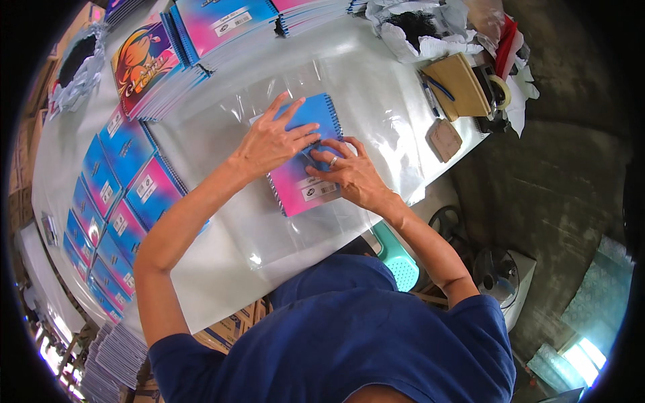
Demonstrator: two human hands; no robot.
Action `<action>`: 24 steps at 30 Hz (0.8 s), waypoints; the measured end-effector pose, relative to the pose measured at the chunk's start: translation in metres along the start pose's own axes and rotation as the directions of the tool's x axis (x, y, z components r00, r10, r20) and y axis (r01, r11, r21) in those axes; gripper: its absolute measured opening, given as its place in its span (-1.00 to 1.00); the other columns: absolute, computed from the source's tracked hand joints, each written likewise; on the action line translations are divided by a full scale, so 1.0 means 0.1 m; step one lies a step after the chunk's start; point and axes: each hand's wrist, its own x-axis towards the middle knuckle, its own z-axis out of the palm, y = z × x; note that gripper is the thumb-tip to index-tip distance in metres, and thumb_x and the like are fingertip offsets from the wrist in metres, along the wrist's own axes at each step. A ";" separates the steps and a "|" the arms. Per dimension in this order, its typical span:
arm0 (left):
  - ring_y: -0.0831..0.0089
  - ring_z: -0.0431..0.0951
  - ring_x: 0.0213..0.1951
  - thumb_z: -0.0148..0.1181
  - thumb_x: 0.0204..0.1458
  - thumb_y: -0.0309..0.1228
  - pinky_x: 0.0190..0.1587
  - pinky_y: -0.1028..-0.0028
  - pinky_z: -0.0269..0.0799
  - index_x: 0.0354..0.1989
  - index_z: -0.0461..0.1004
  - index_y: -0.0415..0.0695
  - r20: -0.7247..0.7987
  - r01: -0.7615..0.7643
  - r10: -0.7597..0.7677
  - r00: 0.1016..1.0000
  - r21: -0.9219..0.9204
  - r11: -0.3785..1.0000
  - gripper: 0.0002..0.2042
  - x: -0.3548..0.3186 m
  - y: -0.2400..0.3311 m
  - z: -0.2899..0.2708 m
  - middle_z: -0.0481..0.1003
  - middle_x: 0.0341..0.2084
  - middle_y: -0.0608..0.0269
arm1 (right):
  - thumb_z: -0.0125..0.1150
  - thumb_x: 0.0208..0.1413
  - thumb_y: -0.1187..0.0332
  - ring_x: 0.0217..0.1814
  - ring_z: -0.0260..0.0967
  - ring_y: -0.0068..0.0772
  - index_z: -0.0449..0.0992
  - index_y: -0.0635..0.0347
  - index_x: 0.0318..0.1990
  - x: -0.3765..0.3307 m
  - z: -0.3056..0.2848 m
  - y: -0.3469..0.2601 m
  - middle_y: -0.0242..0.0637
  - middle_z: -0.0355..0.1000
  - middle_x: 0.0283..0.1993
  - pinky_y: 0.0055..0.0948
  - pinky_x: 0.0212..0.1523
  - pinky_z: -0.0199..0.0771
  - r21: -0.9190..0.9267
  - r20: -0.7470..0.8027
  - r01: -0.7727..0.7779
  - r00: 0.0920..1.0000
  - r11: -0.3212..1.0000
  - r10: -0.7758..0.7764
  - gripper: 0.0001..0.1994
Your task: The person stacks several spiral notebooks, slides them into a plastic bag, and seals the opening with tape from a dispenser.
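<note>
A glossy spiral notebook (312, 195), blue fading to pink, lies at a slant on the desk (218, 282), mid-view under both hands; wire coils show along its upper right and lower left edges, though how many books make up the layer cannot be told. Thin, creased, shiny clear film (269, 238) spreads around it; whether over or only under it is unclear. The left grip (269, 142) is spread flat, fingers fanned across the blue cover. The right grip (356, 178) is arched, fingertips on the cover near its right edge; I cannot tell whether it pinches anything. Overlapping rows of smooth rectangular notebooks (121, 215) cover the desk's left side, and thick coil-edged stacks (225, 20) close off the far side. Open room lies left of the notebook and, beneath film, to its right, reaching toward a rough brown cardboard piece (444, 140) by the desk's right edge. The near edge runs diagonally just before the person's body.
</note>
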 end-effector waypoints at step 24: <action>0.07 -0.22 0.41 0.44 -0.59 -0.62 0.33 -0.11 -0.15 0.33 0.09 0.31 0.439 0.551 -0.543 0.716 0.122 0.826 0.12 0.99 0.36 -0.09 -0.10 0.40 0.41 | 0.29 0.02 0.23 0.12 0.32 -0.24 0.59 0.19 -0.16 -2.64 -2.13 3.99 -0.20 0.44 0.03 -0.16 0.08 0.36 0.663 0.146 -0.679 0.532 0.317 0.834 -0.72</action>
